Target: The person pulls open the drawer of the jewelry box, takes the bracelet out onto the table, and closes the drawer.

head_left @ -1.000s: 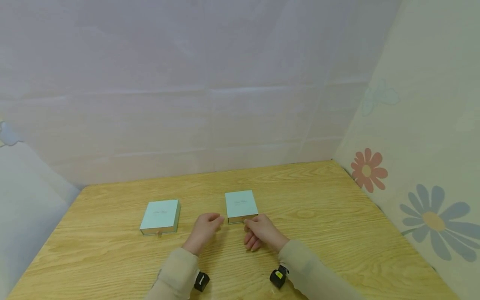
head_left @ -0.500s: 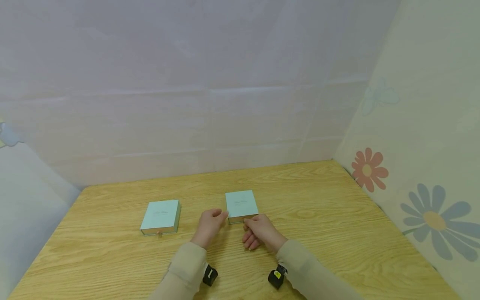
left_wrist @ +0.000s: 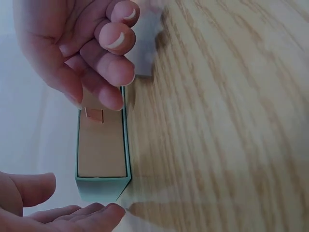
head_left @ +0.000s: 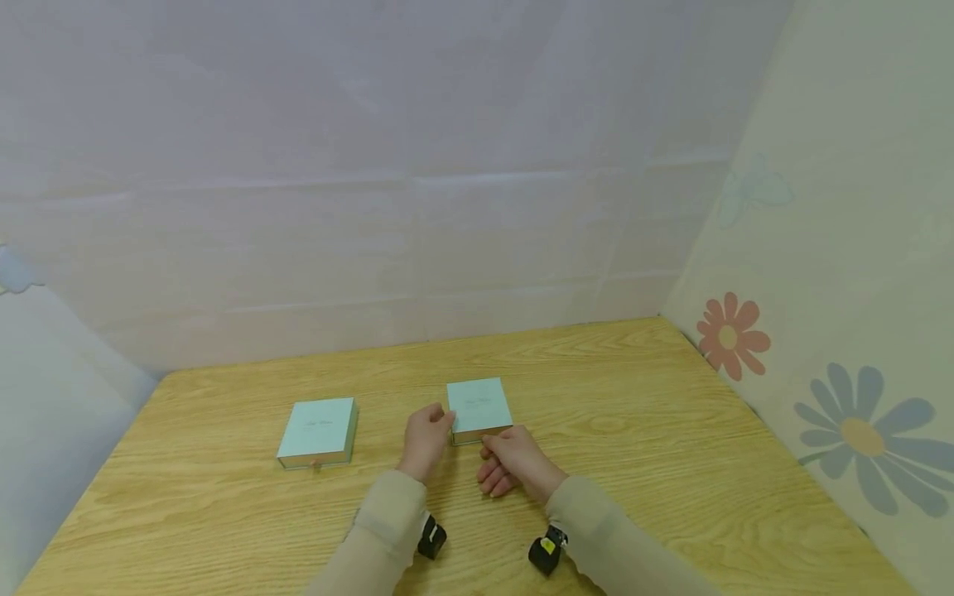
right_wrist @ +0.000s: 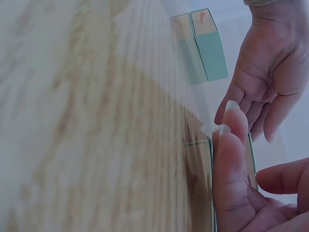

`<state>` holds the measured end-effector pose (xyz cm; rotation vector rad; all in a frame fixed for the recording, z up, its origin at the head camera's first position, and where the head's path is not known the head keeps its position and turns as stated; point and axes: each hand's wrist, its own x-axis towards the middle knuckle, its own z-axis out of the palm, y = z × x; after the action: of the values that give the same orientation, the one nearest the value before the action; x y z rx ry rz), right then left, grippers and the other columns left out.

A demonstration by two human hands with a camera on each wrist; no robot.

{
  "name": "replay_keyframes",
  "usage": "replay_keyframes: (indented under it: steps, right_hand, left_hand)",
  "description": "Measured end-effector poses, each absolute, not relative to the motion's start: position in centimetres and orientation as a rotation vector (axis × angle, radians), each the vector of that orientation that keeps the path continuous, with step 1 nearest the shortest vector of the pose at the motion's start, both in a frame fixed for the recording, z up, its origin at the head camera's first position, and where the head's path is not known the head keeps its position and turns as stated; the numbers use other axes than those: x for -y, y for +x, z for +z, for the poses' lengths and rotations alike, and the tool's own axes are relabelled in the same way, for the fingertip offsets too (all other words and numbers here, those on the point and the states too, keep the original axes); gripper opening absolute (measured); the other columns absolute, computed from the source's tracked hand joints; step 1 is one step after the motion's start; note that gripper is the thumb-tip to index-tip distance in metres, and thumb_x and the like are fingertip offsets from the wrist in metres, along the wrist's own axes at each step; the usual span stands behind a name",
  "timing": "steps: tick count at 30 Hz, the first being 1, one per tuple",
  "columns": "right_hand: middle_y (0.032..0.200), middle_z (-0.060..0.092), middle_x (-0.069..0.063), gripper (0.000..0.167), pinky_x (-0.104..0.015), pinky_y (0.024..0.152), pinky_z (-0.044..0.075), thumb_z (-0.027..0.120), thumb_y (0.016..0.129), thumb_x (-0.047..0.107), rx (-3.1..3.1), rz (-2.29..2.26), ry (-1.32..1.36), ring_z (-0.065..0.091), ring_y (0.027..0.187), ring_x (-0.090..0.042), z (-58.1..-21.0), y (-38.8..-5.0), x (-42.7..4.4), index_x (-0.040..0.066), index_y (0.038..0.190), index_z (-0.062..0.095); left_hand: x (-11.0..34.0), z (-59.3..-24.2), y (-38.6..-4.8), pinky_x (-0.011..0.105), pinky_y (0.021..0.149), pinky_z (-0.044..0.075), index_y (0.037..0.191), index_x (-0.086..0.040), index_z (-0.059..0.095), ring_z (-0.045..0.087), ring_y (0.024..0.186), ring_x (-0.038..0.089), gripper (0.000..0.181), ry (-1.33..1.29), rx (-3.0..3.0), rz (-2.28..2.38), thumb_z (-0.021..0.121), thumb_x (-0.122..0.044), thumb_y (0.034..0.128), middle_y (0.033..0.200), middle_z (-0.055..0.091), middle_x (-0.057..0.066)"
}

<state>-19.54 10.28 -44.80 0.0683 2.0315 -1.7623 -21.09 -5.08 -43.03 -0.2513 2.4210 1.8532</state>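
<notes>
In the head view, a pale mint drawer box (head_left: 479, 406) with faint lettering lies in the middle of the table. At its left front corner is my left hand (head_left: 427, 434), thumb and fingers stretched beside the box in the left wrist view; whether they touch it I cannot tell. My right hand (head_left: 517, 458) is at the box's front, fingers loosely bent. A small brown pull tab (left_wrist: 95, 115) sticks out of the tan drawer front (left_wrist: 101, 150). Right thumb and fingers lie on either side of this tab, with a gap between them.
A second mint box (head_left: 318, 430) of the same kind lies to the left on the wooden table (head_left: 633, 430), its tab facing the front. Pale sheeting (head_left: 417, 248) stands behind the table, and a flower-patterned sheet (head_left: 842, 290) on the right.
My left hand has moved right and slightly forward to the middle box's left front corner. The right hand has stayed nearly still at the box's front. Both boxes lie where they were.
</notes>
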Motion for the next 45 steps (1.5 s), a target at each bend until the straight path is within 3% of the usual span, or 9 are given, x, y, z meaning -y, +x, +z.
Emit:
replay_keyframes:
  steps: [4,8,10,12,17,24,33,41,45]
  right_hand:
    - [0.065,0.065,-0.012,0.034,-0.03,0.046,0.053,0.042,0.105,0.018,-2.02,-1.768,0.069,0.061,0.047,-0.015,-44.8,-19.6,-10.3,-0.01,0.096,0.058]
    - [0.065,0.066,-0.011,0.034,-0.03,0.047,0.053,0.042,0.105,0.018,-2.009,-1.77,0.064,0.061,0.048,-0.015,-44.8,-19.6,-10.4,-0.01,0.096,0.058]
    - [0.065,0.065,-0.011,0.033,-0.03,0.047,0.053,0.042,0.104,0.018,-2.003,-1.774,0.063,0.061,0.048,-0.014,-44.7,-19.6,-10.4,-0.01,0.096,0.058]
    - [0.065,0.065,-0.01,0.033,-0.03,0.047,0.053,0.042,0.104,0.017,-1.995,-1.781,0.068,0.061,0.048,-0.014,-44.7,-19.5,-10.5,-0.01,0.097,0.058]
    - [0.066,0.066,-0.01,0.032,-0.029,0.047,0.053,0.041,0.104,0.017,-1.962,-1.795,0.091,0.061,0.049,-0.014,-44.5,-19.5,-10.3,-0.01,0.099,0.058]
    - [0.068,0.066,-0.011,0.032,-0.029,0.048,0.053,0.039,0.104,0.016,-1.927,-1.806,0.133,0.062,0.05,-0.014,-44.8,-19.6,-10.0,-0.01,0.101,0.056]
    - [0.07,0.066,-0.011,0.031,-0.029,0.049,0.053,0.038,0.104,0.016,-1.918,-1.823,0.169,0.063,0.052,-0.014,-45.0,-19.7,-9.9,-0.009,0.102,0.056]
    - [0.071,0.066,-0.011,0.028,-0.029,0.051,0.054,0.04,0.102,0.016,-1.863,-1.884,0.161,0.064,0.054,-0.015,-45.2,-19.8,-10.0,-0.008,0.1,0.055]
    - [0.07,0.066,-0.009,0.027,-0.028,0.051,0.054,0.042,0.101,0.017,-1.83,-1.915,0.167,0.064,0.054,-0.014,-45.4,-20.0,-10.0,-0.007,0.098,0.055]
  left_hand:
    - [4.6,-43.3,-21.3,0.048,0.102,0.039,0.129,0.018,0.049,0.045,0.126,0.041,0.037,-0.246,-2.442,1.903,0.052,-0.005,0.0993,0.134,0.05,0.032]
    - [4.0,-43.4,-21.5,0.037,0.083,0.045,0.109,0.014,0.06,0.054,0.099,0.027,0.019,-0.182,-2.485,1.945,0.052,0.002,0.097,0.111,0.062,0.022]
    - [3.8,-43.5,-21.6,0.035,0.077,0.044,0.109,0.01,0.063,0.053,0.092,0.024,0.018,-0.149,-2.495,1.954,0.051,0.004,0.0965,0.102,0.064,0.019]
    - [3.6,-43.5,-21.6,0.036,0.079,0.044,0.107,0.009,0.063,0.053,0.094,0.025,0.017,-0.135,-2.51,1.948,0.05,0.005,0.0961,0.103,0.063,0.018]
    - [3.5,-43.8,-21.8,0.047,0.099,0.042,0.123,0.007,0.06,0.05,0.121,0.034,0.03,-0.178,-2.499,1.957,0.047,0.005,0.0966,0.126,0.06,0.022]
    - [3.3,-44.2,-22.3,0.049,0.099,0.042,0.124,0.007,0.06,0.05,0.122,0.036,0.033,-0.246,-2.546,1.917,0.044,0.007,0.0958,0.127,0.059,0.023]
    - [3.2,-44.1,-22.5,0.045,0.088,0.048,0.119,0.011,0.06,0.056,0.107,0.032,0.029,-0.21,-2.611,1.832,0.043,0.009,0.0961,0.117,0.062,0.024]
    - [2.8,-43.7,-22.3,0.05,0.103,0.038,0.134,0.019,0.044,0.042,0.128,0.043,0.039,-0.208,-2.618,1.811,0.04,0.01,0.097,0.137,0.046,0.033]
    - [2.7,-43.8,-22.3,0.051,0.105,0.035,0.136,0.02,0.039,0.038,0.131,0.044,0.041,-0.245,-2.62,1.808,0.04,0.01,0.0972,0.14,0.041,0.034]
